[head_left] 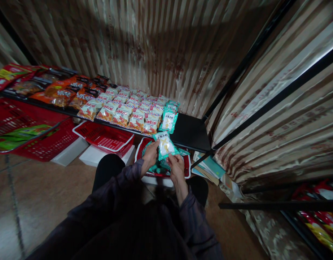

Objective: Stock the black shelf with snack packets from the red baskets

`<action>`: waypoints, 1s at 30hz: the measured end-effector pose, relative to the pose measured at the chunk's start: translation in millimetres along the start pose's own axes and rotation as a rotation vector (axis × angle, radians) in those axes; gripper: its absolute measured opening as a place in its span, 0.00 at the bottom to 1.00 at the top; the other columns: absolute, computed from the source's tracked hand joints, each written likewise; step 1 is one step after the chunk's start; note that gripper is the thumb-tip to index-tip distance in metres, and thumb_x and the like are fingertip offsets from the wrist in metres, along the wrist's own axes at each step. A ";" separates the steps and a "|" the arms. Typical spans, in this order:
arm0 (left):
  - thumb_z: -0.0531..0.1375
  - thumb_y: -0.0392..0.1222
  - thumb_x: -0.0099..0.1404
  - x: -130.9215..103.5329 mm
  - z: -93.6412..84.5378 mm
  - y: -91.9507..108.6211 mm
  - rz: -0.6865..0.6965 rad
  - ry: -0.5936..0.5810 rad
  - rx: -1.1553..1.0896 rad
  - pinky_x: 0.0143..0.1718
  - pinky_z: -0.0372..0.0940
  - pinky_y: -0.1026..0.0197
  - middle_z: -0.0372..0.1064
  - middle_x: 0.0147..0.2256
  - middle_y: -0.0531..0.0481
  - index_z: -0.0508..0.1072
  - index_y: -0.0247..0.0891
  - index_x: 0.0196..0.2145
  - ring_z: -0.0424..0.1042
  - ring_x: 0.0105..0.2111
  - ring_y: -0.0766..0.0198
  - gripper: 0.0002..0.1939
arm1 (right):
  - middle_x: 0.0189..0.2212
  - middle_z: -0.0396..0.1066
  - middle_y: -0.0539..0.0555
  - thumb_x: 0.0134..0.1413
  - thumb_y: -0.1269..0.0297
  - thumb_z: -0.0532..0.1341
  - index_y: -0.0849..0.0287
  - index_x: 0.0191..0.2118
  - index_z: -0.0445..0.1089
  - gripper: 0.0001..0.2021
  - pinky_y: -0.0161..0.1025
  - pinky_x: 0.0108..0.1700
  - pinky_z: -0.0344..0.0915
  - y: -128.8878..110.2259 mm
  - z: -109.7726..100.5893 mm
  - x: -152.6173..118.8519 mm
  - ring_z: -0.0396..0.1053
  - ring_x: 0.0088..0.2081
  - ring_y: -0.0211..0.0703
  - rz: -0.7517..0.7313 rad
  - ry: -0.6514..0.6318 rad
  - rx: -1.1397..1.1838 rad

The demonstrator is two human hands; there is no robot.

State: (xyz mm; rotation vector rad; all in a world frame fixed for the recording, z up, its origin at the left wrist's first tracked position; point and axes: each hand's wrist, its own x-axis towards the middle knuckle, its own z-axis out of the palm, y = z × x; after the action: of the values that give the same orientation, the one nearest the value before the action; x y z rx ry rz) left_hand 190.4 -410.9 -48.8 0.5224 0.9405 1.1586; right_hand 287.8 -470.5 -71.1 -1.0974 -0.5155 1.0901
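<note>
The person's left hand (151, 154) and right hand (176, 166) both grip a teal-edged packet (165, 145), the left with its fingers closed on the packet's left side, the right pinching its lower edge. The packet is above a red basket (187, 166) with a white rim, in which more teal packets (166, 165) lie. Just beyond, a black shelf (192, 131) bears a short column of matching teal packets (168, 120) near its bare right end. Beside them, to the left, stand rows of white-and-orange snack bags (121, 115), then orange bags (62, 94) and a red bag (11, 75) at the far left. Behind the shelf hangs a striped curtain (144, 47).
</note>
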 end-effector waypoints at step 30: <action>0.72 0.49 0.46 -21.3 14.5 31.9 0.062 -0.268 -0.028 0.36 0.66 0.61 0.76 0.34 0.47 0.76 0.35 0.35 0.74 0.38 0.57 0.21 | 0.31 0.69 0.53 0.59 0.76 0.55 0.55 0.33 0.73 0.12 0.40 0.38 0.58 -28.2 -14.5 -16.0 0.62 0.34 0.45 -1.173 -0.337 -1.373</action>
State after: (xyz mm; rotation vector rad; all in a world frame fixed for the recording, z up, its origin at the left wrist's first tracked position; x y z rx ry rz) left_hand 183.4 -418.1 -9.0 0.6696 0.6801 1.1228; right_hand 305.0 -492.6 -49.2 -1.3458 -2.0248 -0.3068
